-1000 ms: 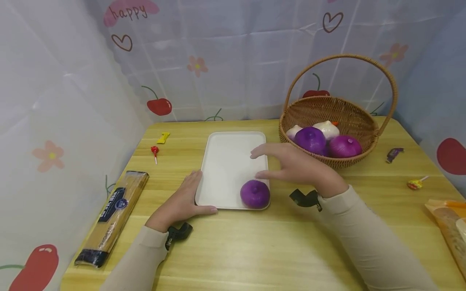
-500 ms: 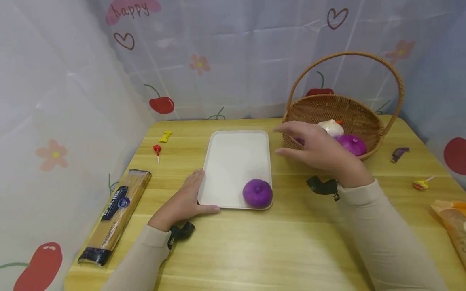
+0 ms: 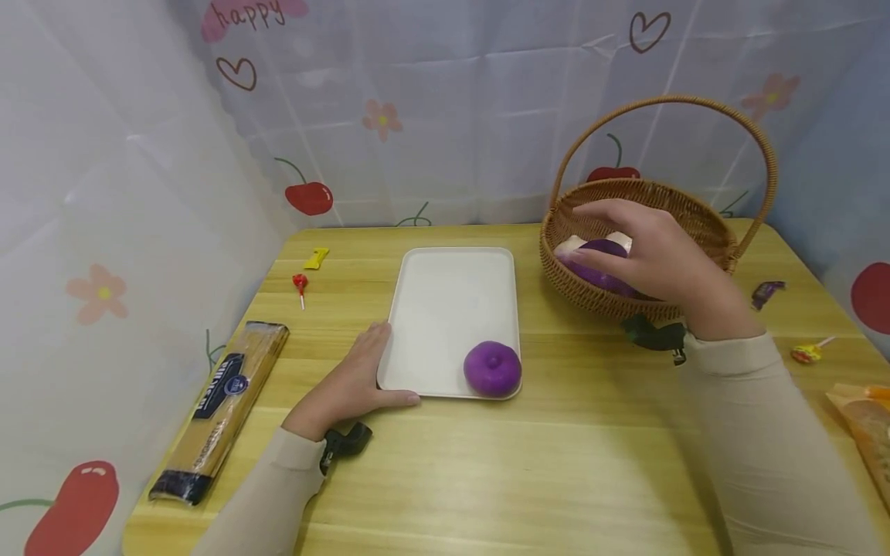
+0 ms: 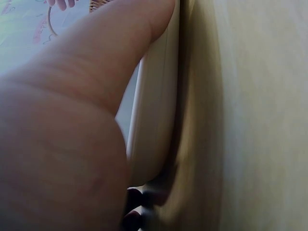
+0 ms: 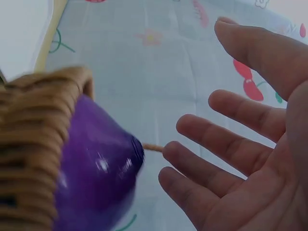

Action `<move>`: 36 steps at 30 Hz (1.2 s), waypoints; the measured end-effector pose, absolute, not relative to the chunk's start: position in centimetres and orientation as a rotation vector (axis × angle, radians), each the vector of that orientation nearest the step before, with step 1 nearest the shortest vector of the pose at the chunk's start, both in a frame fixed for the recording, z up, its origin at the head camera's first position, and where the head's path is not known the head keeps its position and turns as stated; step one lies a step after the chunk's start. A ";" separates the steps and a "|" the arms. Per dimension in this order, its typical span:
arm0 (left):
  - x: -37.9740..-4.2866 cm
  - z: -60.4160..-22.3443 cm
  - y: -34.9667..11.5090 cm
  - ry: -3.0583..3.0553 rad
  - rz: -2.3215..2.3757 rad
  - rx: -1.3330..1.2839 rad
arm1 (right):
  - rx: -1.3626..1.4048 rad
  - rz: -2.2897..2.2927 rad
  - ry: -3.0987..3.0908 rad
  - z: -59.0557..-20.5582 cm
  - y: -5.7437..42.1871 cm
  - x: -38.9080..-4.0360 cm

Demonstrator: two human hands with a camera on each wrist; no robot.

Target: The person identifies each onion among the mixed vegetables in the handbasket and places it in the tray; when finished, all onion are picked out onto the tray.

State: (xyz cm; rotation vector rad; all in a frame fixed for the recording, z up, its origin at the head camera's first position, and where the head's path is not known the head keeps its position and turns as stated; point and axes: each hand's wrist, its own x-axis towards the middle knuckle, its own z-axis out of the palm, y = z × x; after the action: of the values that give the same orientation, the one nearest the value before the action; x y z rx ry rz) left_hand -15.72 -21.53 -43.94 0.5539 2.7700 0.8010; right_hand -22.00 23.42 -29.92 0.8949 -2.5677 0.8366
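Observation:
My left hand [image 3: 348, 382] rests against the near left corner of a white tray [image 3: 445, 309], thumb along its near edge and fingers by its left side. In the left wrist view the hand covers much of the tray's rim [image 4: 154, 110]. A purple onion [image 3: 492, 370] sits in the tray's near right corner. Above the wicker basket [image 3: 591, 297] hovers my right hand [image 3: 657, 251], holding nothing, fingers spread. Beneath it are another purple onion [image 3: 601, 266] and white bulbs [image 3: 570, 245], partly hidden. The right wrist view shows this purple onion [image 5: 96, 168] beside the fingers, apart from them.
A spaghetti pack [image 3: 222, 409] lies at the table's left. Behind it are a red lollipop [image 3: 300, 283] and a yellow candy [image 3: 316, 258]. On the right lie a purple-wrapped candy [image 3: 767, 293], a yellow lollipop [image 3: 808, 353] and an orange bag [image 3: 865, 432]. The basket's tall handle [image 3: 667, 100] arches upward.
My right hand has moved from above the tray, to the right and away from me, until it hangs over the basket. The left hand and the onion on the tray have stayed put.

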 end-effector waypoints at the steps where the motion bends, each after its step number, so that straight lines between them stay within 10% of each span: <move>1: -15.7 -44.0 -21.5 2.770 0.800 0.553 | 0.881 0.827 -2.574 -29.8 23.7 -22.0; 36: -15.8 -44.0 -21.7 2.775 0.801 0.571 | 0.775 0.827 -2.704 -28.0 27.1 -22.2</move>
State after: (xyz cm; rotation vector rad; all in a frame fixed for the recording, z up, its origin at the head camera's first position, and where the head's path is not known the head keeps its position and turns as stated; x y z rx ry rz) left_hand -15.79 -21.67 -43.99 0.5707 2.7752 0.8007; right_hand -22.20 27.07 -28.00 0.7753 -2.7045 0.8273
